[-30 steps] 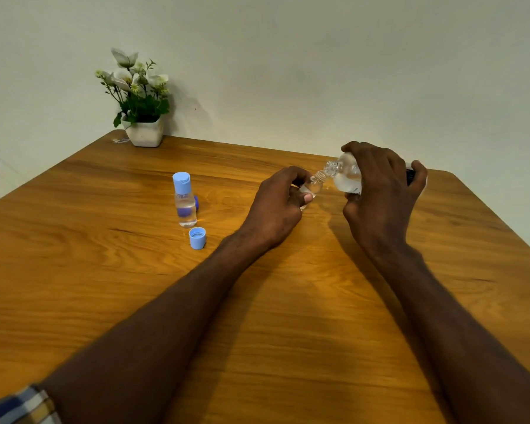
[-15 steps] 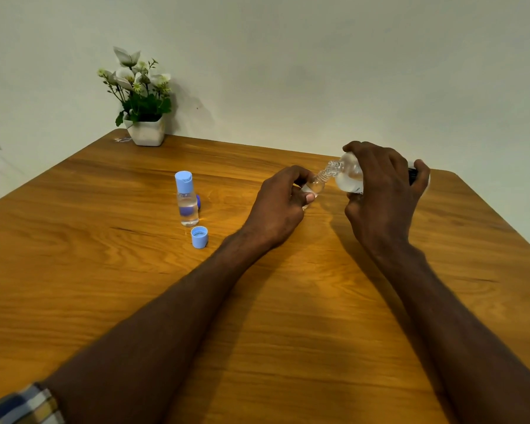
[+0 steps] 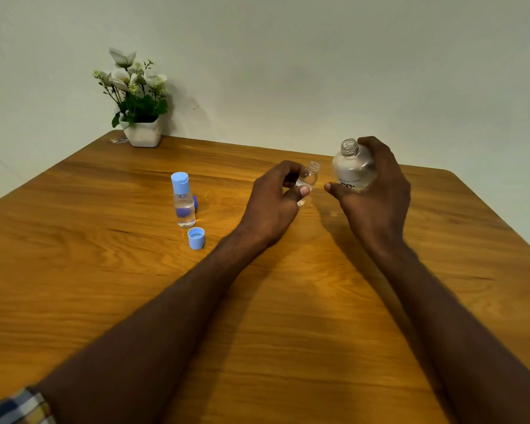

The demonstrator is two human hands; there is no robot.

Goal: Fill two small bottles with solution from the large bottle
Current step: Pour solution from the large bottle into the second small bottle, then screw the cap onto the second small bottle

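**Now between pouring and capping the second small bottle**

Right hand point(image 3: 377, 191) grips the large clear plastic bottle point(image 3: 353, 168), upright, mouth open, apart from the small clear uncapped bottle point(image 3: 308, 179) pinched in the left hand point(image 3: 273, 200). Pouring appears finished; the loose light-blue cap point(image 3: 196, 238) on the wooden table point(image 3: 288, 301) likely goes on next. Beside it stands the capped small bottle point(image 3: 183, 200), filled. Large bottle's dark label print is illegible.

Both forearms were bare from wrist to elbow, with no watch, ring or band on either. Far back from the left hand point(image 3: 273, 203), a rolled checked sleeve point(image 3: 16, 408) in blue, white and yellow showed; the right hand point(image 3: 377, 191) had no sleeve in view.
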